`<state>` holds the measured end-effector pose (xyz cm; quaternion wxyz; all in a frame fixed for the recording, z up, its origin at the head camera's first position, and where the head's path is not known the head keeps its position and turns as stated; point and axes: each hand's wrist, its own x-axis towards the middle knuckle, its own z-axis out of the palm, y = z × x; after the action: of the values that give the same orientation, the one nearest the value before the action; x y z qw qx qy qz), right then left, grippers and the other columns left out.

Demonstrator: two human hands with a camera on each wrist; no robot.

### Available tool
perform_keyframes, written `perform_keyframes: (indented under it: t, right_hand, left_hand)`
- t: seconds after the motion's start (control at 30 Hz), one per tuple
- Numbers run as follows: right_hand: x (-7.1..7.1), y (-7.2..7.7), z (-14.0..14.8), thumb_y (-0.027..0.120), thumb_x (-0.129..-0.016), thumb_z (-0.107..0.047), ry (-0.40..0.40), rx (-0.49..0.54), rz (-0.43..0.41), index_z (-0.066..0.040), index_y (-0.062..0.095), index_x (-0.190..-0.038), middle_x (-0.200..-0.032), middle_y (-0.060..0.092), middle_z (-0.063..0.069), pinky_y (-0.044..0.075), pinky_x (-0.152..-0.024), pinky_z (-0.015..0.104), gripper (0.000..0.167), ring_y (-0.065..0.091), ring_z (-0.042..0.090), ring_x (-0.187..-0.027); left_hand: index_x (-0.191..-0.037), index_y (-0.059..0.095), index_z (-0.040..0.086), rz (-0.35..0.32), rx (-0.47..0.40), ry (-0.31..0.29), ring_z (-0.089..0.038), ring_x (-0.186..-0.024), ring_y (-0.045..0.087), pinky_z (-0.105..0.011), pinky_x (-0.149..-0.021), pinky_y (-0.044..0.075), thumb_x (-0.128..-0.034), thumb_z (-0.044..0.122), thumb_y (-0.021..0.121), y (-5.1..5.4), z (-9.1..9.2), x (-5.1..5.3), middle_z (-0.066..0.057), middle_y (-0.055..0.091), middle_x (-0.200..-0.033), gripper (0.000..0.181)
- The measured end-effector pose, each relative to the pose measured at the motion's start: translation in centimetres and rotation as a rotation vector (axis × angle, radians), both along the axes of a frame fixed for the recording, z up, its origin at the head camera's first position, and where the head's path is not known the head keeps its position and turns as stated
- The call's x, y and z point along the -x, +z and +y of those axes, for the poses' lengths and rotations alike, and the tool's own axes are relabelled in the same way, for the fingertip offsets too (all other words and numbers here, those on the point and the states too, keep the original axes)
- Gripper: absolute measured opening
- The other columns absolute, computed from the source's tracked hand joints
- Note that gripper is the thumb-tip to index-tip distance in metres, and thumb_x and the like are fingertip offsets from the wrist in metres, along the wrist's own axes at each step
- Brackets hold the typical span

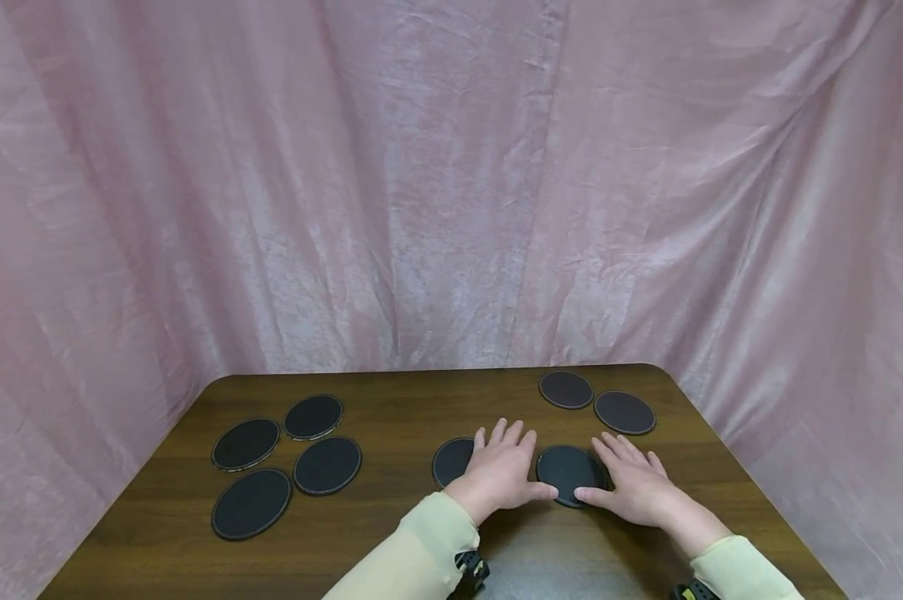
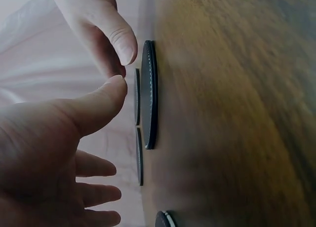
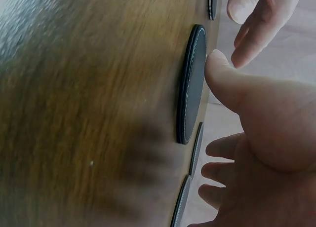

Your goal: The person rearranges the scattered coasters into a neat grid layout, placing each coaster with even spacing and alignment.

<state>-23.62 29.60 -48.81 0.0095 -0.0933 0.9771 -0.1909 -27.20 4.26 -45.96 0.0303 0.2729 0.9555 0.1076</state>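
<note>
A round black coaster with pale stitching along its rim point(image 1: 569, 468) lies flat on the table, right of the middle, between the two hands. The left hand point(image 1: 499, 471) hovers over its left side, fingers spread and thumb reaching out toward the coaster; this grip is wide and has hold of nothing. The right hand point(image 1: 633, 485) mirrors it from the other side, its fingers extended, its thumb pointing inward over the coaster's near right part, its grip likewise loose and bare. In the wrist views both thumb tips appear raised just above the coaster.

A second black coaster point(image 1: 449, 462) sits just left of the left hand, partly covered by it. Beyond the right hand, toward the far right corner, lie two more coasters point(image 1: 624, 412), near each other. Four further coasters point(image 1: 327, 466) form a loose cluster on the left.

The table point(image 1: 391, 550) has brown wood grain and rounded far corners. Pale yellow sleeves point(image 1: 417, 552) cover the forearms, and a pink, shiny curtain point(image 1: 451, 208) hangs behind everything.
</note>
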Motion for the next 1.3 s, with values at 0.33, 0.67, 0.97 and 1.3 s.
perform_keyframes:
  t: [0.33, 0.67, 0.97, 1.3]
  right_hand:
    - [-0.2, 0.1, 0.4, 0.078, -0.092, -0.073, 0.004, 0.019, -0.018, 0.012, 0.05, -0.156, -0.168, 0.036, 0.037, 0.018, -0.116, 0.086, 0.11, 0.028, 0.06, -0.156]
    - [0.0, 0.3, 0.1, 0.083, -0.091, -0.066, -0.008, 0.012, -0.049, 0.011, 0.059, -0.149, -0.165, 0.041, 0.036, 0.024, -0.117, 0.083, 0.099, 0.031, 0.059, -0.156]
    - [-0.4, 2.0, -0.6, 0.094, -0.087, -0.049, 0.008, 0.037, -0.047, 0.012, 0.063, -0.142, -0.158, 0.046, 0.039, 0.029, -0.116, 0.081, 0.088, 0.036, 0.063, -0.151]
    - [-0.3, 2.7, -1.0, 0.1, -0.08, -0.04, -0.004, 0.008, -0.009, 0.014, 0.069, -0.13, -0.144, 0.058, 0.037, 0.043, -0.11, 0.072, 0.079, 0.051, 0.061, -0.137]
  left_hand:
    - [-0.159, 0.061, 0.014, -0.008, 0.034, 0.017, -0.036, -0.162, 0.033, -0.062, -0.128, 0.027, -0.0879, 0.069, 0.086, -0.5, 1.2, 0.4, -0.01, 0.046, -0.171, 0.093]
    - [-0.146, 0.072, 0.016, 0.026, 0.053, 0.013, -0.035, -0.159, 0.039, -0.061, -0.126, 0.032, -0.085, 0.067, 0.089, -0.9, 1.8, 0.5, -0.009, 0.053, -0.164, 0.081]
    - [-0.141, 0.075, 0.017, 0.065, 0.093, -0.014, -0.03, -0.149, 0.048, -0.055, -0.122, 0.038, -0.0849, 0.067, 0.089, -0.8, 2.2, 0.4, -0.005, 0.06, -0.155, 0.077]
    - [-0.13, 0.079, 0.018, 0.086, 0.103, -0.002, -0.023, -0.108, 0.052, -0.039, -0.093, 0.043, -0.08, 0.066, 0.094, -2.0, 3.0, 1.2, -0.002, 0.066, -0.12, 0.071]
